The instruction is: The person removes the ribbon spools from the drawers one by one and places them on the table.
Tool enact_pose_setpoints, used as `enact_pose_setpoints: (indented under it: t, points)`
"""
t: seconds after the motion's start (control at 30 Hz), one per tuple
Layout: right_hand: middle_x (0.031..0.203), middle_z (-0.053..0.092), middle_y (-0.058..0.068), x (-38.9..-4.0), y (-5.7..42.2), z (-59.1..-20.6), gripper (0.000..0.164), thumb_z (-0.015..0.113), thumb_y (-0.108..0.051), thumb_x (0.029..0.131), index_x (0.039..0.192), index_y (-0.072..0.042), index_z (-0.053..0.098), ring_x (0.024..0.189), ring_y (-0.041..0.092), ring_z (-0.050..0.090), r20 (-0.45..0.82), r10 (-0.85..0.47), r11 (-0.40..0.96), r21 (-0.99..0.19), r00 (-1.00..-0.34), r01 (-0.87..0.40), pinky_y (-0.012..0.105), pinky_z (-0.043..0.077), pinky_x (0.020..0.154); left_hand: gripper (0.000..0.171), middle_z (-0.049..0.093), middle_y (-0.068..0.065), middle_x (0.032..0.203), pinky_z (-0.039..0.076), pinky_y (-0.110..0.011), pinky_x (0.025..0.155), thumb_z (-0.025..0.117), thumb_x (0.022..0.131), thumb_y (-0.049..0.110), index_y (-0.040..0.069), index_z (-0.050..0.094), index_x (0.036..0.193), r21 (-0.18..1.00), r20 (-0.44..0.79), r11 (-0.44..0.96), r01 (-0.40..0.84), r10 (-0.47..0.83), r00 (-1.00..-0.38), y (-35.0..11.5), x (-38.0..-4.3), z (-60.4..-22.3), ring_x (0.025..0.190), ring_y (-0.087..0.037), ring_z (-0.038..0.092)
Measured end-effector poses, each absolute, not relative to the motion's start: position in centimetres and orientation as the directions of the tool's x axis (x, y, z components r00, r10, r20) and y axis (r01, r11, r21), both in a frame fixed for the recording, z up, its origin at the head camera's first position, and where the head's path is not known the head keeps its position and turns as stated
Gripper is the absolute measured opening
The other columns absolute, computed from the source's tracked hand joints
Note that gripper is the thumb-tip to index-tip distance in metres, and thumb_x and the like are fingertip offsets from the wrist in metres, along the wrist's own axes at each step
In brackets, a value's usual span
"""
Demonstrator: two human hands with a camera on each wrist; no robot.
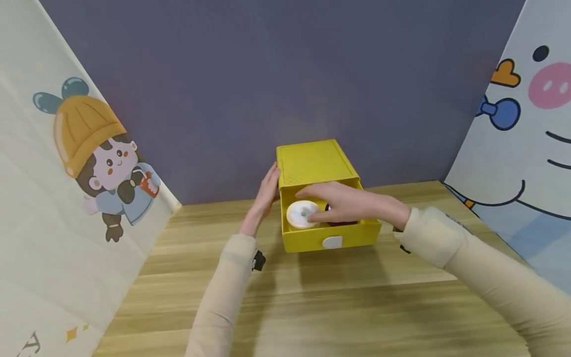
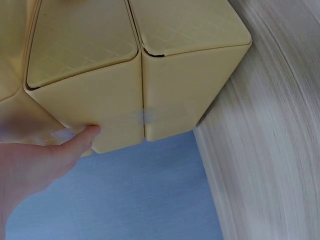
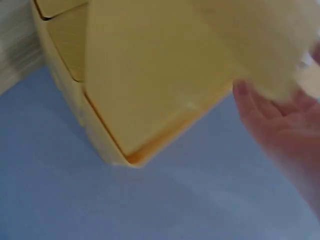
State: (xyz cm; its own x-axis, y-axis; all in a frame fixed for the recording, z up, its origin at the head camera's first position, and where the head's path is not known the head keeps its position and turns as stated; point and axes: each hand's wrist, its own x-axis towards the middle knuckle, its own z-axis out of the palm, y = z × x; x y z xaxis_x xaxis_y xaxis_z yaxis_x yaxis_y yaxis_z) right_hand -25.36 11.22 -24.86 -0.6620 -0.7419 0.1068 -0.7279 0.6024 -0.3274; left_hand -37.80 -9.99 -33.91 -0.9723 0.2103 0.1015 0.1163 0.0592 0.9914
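Note:
A yellow drawer box (image 1: pixel 314 161) stands on the wooden table, its drawer (image 1: pixel 303 241) pulled out towards me. Inside lies a white ring-shaped thing (image 1: pixel 295 214), like a roll of tape. Beside it is something dark purple (image 1: pixel 342 223), mostly covered by my right hand (image 1: pixel 345 202). That hand hovers over the drawer with thumb and forefinger spread, the thumb at the white ring's hole; whether it touches is unclear. My left hand (image 1: pixel 265 192) rests its fingers along the box's left side. In the left wrist view, its fingertip (image 2: pixel 92 131) touches the yellow casing (image 2: pixel 112 107).
The wooden table (image 1: pixel 357 307) stretches out in front of the drawer. Behind the box rises a dark blue-grey wall (image 1: pixel 267 74). Printed cartoon panels flank it: a child in an orange hat (image 1: pixel 89 134) on the left, a pink-nosed face (image 1: pixel 550 87) on the right.

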Motion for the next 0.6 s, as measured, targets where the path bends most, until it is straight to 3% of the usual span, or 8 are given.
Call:
enact_pose_setpoints:
  t: [0.27, 0.6]
  points:
    - [0.157, 0.040, 0.014, -27.6, 10.4, -26.8, 0.076, 0.076, -0.027, 0.088, 0.151, -0.004, 0.039, 0.144, 0.032, 0.040, -0.008, -0.748, 0.637, -0.292, -0.664, -0.714, 0.050, 0.038, 0.119, 0.062, 0.017, -0.002, 0.168, 0.038, -0.058, 0.116, 0.035, 0.106, 0.048, 0.023, 0.017, 0.161, 0.992, 0.107, 0.046, 0.118, 0.199, -0.974, -9.9, -37.4, -34.1, 0.150, -0.028, 0.030]
    - [0.154, 0.043, 0.018, -28.9, 9.9, -28.1, 0.077, 0.076, -0.023, 0.089, 0.150, 0.001, 0.037, 0.139, 0.033, 0.045, -0.057, -0.743, 0.645, -0.325, -0.667, -0.691, 0.049, 0.042, 0.115, 0.062, 0.018, -0.001, 0.168, 0.041, -0.056, 0.114, 0.035, 0.106, 0.048, 0.023, 0.018, 0.160, 0.991, 0.113, 0.049, 0.124, 0.185, -0.976, -9.9, -37.8, -34.2, 0.150, -0.027, 0.030]
